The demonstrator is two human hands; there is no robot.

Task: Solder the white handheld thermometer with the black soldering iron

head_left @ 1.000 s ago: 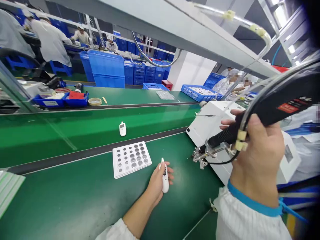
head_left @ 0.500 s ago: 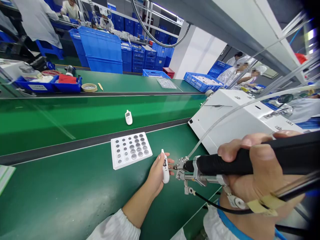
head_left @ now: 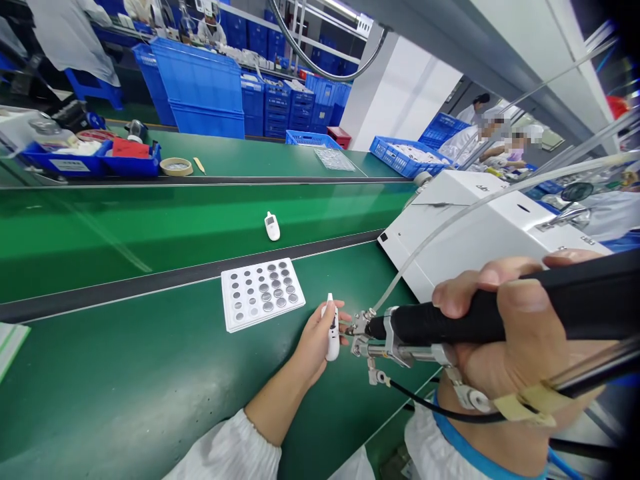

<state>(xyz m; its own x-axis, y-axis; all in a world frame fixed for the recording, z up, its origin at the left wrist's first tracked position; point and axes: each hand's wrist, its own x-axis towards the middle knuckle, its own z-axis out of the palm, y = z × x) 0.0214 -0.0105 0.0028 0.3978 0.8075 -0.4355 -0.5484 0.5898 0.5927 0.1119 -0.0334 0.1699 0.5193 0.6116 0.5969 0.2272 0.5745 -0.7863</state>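
The left hand [head_left: 316,339] clasps a small white device [head_left: 332,328] on the green bench [head_left: 125,373] — the right hand [head_left: 515,347] grips a black powered driver [head_left: 450,325], tip just beside it.

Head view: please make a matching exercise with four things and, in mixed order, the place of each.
Things:
1. slim white plastic device
2. black powered screwdriver
3. white tray of round silver button cells
4. small white device with a screen

Places:
A. on the green conveyor belt
B. in the right hand
C. in the left hand
D. flat on the green bench mat

Pairs: 1-C, 2-B, 3-D, 4-A
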